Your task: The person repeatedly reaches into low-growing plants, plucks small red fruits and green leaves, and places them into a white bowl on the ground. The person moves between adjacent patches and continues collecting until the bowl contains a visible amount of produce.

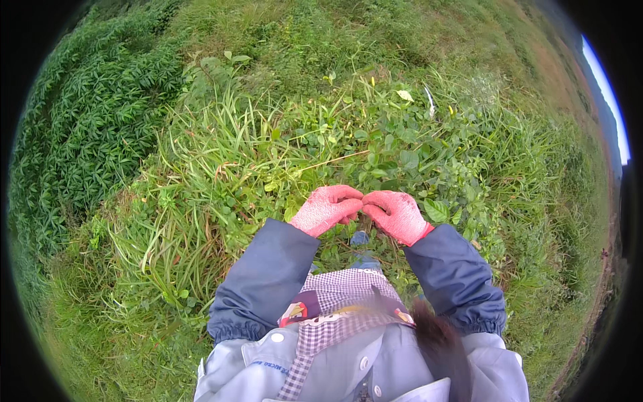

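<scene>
Both hands wear pink textured gloves, with dark blue sleeve covers over the forearms. My left hand [329, 208] and my right hand [394, 213] meet at the fingertips in front of the checked apron [346, 286]. Thumb and fingers of each are drawn together; whether something small is pinched between them cannot be made out. Just beyond the hands grow low leafy plants [409, 160], some bearing slim yellow-green pods or fruits [450, 110]. A dry straw-coloured stem [336, 159] lies across the leaves. A broad green leaf [436, 210] stands beside my right hand.
Long-bladed grass [201, 145] grows thick to the left, with dense dark green bushes [100, 110] farther out. A white strip [429, 100] stands among the plants ahead. Grassy ground [542, 201] stretches to the right. Patches of blue [359, 238] show below the hands.
</scene>
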A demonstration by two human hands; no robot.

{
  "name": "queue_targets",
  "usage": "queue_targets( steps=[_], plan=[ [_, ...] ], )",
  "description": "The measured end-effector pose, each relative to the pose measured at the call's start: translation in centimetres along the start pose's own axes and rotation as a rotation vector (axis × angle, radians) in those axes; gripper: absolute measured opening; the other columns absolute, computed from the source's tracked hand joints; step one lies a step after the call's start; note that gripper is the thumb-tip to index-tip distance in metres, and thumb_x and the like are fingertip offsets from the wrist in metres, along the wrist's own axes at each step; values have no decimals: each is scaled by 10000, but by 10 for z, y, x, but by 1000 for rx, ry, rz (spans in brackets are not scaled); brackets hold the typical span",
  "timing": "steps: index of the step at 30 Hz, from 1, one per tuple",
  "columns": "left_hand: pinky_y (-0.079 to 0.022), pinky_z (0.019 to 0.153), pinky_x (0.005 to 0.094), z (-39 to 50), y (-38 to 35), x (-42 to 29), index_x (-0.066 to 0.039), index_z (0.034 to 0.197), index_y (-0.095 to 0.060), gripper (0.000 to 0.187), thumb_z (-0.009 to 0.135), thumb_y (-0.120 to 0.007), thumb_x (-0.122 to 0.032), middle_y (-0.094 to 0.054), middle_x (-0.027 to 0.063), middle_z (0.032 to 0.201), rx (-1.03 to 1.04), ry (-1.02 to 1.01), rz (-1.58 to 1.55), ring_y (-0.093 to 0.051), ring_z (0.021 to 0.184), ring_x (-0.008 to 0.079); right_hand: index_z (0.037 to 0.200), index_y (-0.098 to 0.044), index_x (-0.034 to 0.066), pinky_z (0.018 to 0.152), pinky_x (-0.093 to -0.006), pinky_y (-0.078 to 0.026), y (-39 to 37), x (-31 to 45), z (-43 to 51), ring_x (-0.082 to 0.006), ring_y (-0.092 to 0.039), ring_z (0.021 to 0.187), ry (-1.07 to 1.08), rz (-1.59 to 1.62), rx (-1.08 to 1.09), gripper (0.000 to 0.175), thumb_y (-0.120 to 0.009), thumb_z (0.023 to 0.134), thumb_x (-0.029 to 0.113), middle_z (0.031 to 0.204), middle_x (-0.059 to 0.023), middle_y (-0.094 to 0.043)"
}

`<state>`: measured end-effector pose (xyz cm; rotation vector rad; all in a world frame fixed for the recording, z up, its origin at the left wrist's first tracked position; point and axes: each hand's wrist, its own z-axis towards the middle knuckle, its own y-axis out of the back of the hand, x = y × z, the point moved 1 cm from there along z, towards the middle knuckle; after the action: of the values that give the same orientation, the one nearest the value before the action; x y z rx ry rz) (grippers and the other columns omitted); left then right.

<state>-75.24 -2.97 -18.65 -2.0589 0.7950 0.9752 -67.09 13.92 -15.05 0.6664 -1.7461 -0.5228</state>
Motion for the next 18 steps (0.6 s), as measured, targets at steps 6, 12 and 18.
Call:
queue_targets(
  steps=[6,12,18],
  plan=[
    [-493,768,283,-3,-26,1,32,1201,-490,369,866,-578,-96,-622,94,960,-203,-187,-426,-609,841,156,1154,-536,87,370,-194,-259,-24,7,-12,-26,-368,434,-490,1086,-390,313,-620,867,181,645,26,-507],
    [-446,646,228,-8,-37,7,4,1128,-537,307,855,-598,-123,-615,56,872,-262,-130,-72,-562,732,109,1048,-558,37,392,-193,-301,-31,11,-30,-48,-383,435,-414,1050,-216,286,-590,890,273,607,26,-478],
    [-401,584,224,-18,-33,-2,-13,1027,-609,267,853,-599,-215,-590,3,794,-99,-39,22,-503,670,78,910,-538,65,418,-220,-230,-11,15,-52,-52,-330,447,-444,1058,203,222,-546,867,283,557,32,-383]
  ],
)
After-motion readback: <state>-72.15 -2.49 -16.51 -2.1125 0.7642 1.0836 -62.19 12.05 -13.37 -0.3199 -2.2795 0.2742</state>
